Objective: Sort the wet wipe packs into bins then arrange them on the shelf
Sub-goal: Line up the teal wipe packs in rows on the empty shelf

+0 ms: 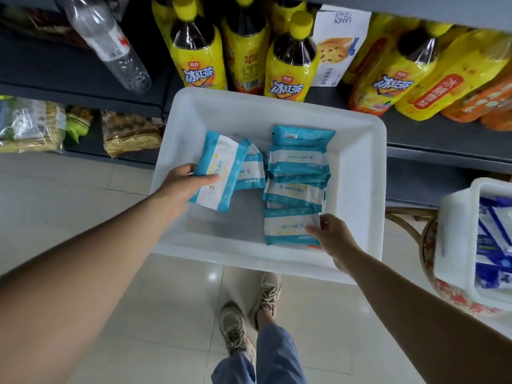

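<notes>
A white bin (360, 173) sits in front of the shelf and holds several teal-and-white wet wipe packs. My left hand (184, 184) grips one pack (221, 173) above the bin's left side, thumb on top. Beneath it lies another pack (250, 173). A row of packs (297, 173) runs down the bin's right half. My right hand (333, 239) pinches the nearest pack (288, 228) at its right edge, close to the bin's front wall. A second white bin (454, 245) at the right edge holds dark blue-and-white packs (493, 245).
The dark shelf (443, 137) behind the bin carries yellow iced tea bottles (289, 59), a white snack box (336, 45) and a clear bottle (108, 42). Bagged goods (130, 134) lie on a lower shelf at left. My feet (249, 311) stand on pale floor tiles.
</notes>
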A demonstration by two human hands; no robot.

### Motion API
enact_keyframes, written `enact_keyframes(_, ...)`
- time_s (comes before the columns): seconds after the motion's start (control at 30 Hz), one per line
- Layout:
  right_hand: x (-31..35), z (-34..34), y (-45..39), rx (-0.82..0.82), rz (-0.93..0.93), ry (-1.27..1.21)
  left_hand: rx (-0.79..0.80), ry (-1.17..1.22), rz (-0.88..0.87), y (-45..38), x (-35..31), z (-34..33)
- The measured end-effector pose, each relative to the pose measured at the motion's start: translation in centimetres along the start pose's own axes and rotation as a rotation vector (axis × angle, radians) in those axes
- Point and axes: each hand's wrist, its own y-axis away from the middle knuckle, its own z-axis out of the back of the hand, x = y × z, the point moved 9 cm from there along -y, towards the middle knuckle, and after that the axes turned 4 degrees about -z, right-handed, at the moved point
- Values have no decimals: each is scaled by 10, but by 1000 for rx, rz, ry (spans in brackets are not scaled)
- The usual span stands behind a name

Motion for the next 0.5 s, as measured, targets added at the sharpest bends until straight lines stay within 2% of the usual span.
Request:
enact_keyframes(0.23, 58, 38, 66, -150, 132, -311, 21, -35, -116, 56, -63, 10)
enact_keyframes(0.5, 175, 131, 188, -233, 379, -725, 135, -151, -359, 159, -224, 11)
